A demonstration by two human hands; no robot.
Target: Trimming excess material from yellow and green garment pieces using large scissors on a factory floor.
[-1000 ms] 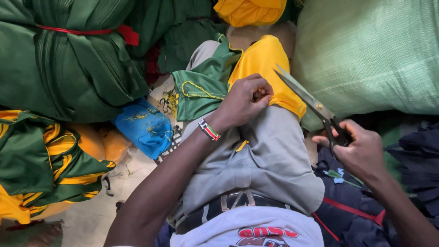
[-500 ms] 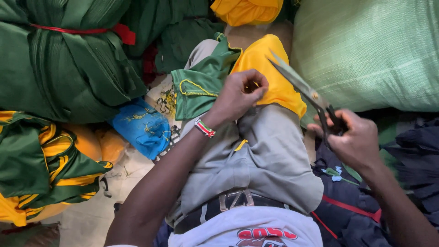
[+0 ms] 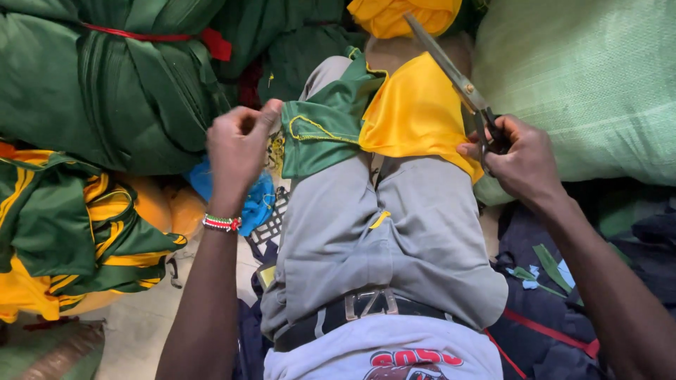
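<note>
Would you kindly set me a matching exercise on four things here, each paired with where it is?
1. scissors
2. beaded wristband
3. green and yellow cloth
4. pale green sack

a. on the left wrist
b. draped over the knees
c. in the right hand
d. at the right, behind that hand

Pairs: 1-c, 2-a, 3-b, 4-d

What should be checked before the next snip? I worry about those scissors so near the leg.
1. Right hand grips the scissors by the handles: ok.
2. Blades point away from the body: ok.
3. Blades open or closed: cannot tell.
4. Left hand is well clear of the blades: ok.
5. Left hand pinches the green edge of the green and yellow garment: ok.
6. Garment lies directly on the knees, nothing beneath it: not ok.
</note>
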